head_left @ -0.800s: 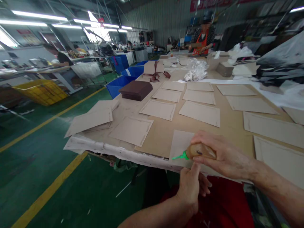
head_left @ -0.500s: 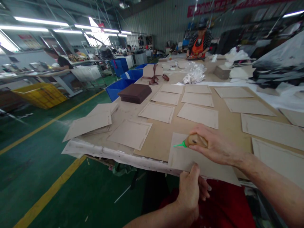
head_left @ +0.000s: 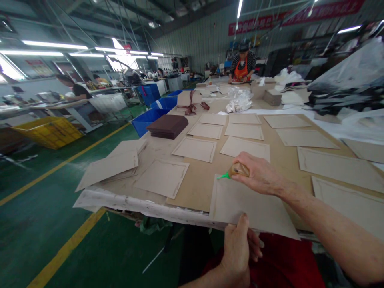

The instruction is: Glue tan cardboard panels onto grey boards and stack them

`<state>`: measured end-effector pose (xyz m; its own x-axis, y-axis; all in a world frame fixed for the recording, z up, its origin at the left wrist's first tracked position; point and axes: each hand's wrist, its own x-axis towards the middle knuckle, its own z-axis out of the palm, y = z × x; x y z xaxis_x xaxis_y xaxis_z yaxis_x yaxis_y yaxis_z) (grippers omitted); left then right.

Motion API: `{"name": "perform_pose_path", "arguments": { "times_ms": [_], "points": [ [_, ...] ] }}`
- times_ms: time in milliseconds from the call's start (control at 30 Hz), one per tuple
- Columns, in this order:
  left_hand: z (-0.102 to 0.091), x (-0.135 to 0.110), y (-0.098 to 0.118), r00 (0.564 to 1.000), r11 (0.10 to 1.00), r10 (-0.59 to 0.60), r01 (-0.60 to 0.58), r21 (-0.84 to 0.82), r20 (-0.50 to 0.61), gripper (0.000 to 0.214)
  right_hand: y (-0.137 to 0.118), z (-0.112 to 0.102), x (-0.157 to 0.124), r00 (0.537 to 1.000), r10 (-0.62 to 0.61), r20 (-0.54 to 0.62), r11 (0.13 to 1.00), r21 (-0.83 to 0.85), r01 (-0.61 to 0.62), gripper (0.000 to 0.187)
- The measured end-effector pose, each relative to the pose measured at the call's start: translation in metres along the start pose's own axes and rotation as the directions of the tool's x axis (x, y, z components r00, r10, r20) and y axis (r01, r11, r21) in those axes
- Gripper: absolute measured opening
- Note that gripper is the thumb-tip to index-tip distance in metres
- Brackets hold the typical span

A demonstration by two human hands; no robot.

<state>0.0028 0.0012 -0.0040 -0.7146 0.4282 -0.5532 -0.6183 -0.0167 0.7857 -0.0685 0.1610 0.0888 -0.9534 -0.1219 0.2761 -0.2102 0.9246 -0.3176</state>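
Observation:
My right hand (head_left: 260, 175) is closed round a brownish glue bottle (head_left: 238, 170) whose green nozzle (head_left: 222, 176) touches the far left corner of a grey cardboard sheet (head_left: 249, 208). That sheet lies at the near edge of the table (head_left: 201, 182) and overhangs it. My left hand (head_left: 238, 246) pinches the sheet's near edge, thumb on top and fingers underneath.
Several more grey sheets (head_left: 195, 149) lie in rows across the table, with a stack of dark brown boards (head_left: 168, 126) at the left. Blue bins (head_left: 147, 118) and a yellow crate (head_left: 49, 132) stand on the green floor. A person in an orange apron (head_left: 241, 68) works at the far end.
My right hand has carried the glue bottle away from me along the sheet's left side to its far corner. The left hand still grips the near edge.

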Motion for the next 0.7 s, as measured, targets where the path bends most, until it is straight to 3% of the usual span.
{"name": "perform_pose_path", "arguments": {
  "times_ms": [333, 433, 600, 700],
  "points": [
    [-0.001, 0.0, -0.001, 1.0, 1.0, 0.025, -0.025, 0.003, -0.005, 0.069, 0.007, -0.012, 0.006, 0.998, 0.051, 0.024, 0.999, -0.007, -0.051, 0.029],
    [-0.003, 0.001, -0.003, 1.0, 0.999, 0.028, -0.028, 0.026, 0.001, 0.071, 0.015, -0.028, 0.002, 0.996, 0.04, 0.076, 0.998, -0.053, -0.036, 0.026],
    [-0.005, 0.002, -0.005, 1.0, 0.999, 0.022, -0.023, 0.022, 0.01, 0.072, 0.03, -0.056, -0.015, 0.98, 0.147, 0.132, 0.98, -0.157, -0.126, 0.026],
    [-0.005, 0.001, -0.004, 0.999, 0.999, 0.038, -0.038, 0.024, 0.011, 0.071, 0.026, -0.047, -0.012, 0.988, 0.123, 0.092, 0.986, -0.122, -0.111, 0.03]
  ]
}}
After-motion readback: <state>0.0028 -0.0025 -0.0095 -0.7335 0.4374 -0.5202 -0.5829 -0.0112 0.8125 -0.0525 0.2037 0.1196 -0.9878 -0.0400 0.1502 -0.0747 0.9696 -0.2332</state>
